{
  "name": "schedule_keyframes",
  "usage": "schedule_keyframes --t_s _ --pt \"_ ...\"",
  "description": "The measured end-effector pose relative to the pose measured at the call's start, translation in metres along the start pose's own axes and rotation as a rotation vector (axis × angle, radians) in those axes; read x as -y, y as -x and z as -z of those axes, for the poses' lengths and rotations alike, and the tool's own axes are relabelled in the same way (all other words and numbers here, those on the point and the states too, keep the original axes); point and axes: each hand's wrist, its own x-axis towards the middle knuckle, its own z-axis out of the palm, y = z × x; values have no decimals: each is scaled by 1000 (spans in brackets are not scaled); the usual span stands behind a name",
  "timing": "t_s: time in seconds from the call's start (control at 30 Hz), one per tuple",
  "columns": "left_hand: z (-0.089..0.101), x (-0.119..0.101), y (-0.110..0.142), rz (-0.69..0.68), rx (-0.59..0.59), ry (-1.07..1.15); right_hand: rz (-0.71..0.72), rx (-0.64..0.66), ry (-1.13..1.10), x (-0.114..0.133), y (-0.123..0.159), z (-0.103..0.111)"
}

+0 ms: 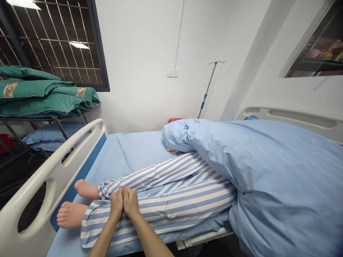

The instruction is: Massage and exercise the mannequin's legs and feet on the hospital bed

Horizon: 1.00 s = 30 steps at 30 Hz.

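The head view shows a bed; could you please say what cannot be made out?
In the head view:
Fingertips of the left hand and right hand: hidden beneath the hands.
Waist of the striped trousers: covered by the blue quilt.
Red object: partly hidden behind the quilt.
Shelf items, top right: blurred, cut off by the edge.

Footboard (55,182) blocks left; bunched quilt (268,167) right; above legs (171,207) open.
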Motion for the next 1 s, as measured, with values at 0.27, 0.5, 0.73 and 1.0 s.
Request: schedule_keyframes --t_s 0.27,0.5,0.73,1.0 --pt "-15 -22 4 36 -32 148 -48 -84 -157 -8 -5 -2" --pt "-10 14 2 -15 33 -176 -78 -39 -78 -7 -6 -3" --pt "-11 8 4 -21 36 -163 17 200 240 12 -16 26" --pt "-13 10 8 -42 31 -128 13 85 162 -6 1 21"
